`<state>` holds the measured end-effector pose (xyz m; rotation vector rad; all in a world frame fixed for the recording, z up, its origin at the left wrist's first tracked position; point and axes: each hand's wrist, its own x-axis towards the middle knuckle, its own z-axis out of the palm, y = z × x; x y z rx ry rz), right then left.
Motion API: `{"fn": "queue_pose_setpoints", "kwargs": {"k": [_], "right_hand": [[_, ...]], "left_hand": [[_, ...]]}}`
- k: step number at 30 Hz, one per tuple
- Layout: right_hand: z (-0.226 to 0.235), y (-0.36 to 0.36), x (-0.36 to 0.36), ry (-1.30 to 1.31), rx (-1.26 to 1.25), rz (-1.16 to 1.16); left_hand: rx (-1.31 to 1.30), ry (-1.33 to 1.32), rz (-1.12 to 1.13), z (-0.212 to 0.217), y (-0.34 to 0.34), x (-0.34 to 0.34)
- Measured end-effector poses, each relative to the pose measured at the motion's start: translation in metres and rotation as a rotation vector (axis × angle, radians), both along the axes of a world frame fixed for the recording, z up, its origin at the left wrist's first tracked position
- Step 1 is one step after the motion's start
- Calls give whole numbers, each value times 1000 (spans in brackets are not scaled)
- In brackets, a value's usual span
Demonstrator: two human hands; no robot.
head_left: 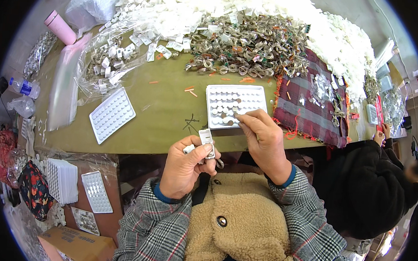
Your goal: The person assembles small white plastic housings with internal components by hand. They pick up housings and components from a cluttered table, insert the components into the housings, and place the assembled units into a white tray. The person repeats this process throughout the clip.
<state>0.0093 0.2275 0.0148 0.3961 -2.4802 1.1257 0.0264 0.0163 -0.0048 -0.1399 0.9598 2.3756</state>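
My left hand is closed around a small white plastic casing, which stands up between thumb and fingers. Another small white piece shows in the same grip, and a loop of thin cable sticks out beside the fingers. Over the lower right part of a white tray, my right hand has thumb and forefinger pinched together. Whatever lies between those fingertips is too small to make out. Round silvery discs, like button cells, sit in the tray's rows of pockets, a few of them darker.
Behind the tray are a heap of coiled cables and a large pile of white casings. A plaid cloth lies right, another pocketed tray left. Stacked trays stand lower left. A person in black works at right.
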Motion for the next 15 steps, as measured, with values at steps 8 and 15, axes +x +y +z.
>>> {"fn": "queue_pose_setpoints", "kwargs": {"k": [8, 15], "right_hand": [[14, -22, 20, -104, -170, 298], [21, -20, 17, -263, -146, 341]], "left_hand": [[63, -112, 84, -1, 2, 1], [28, -60, 30, -5, 2, 4]]}}
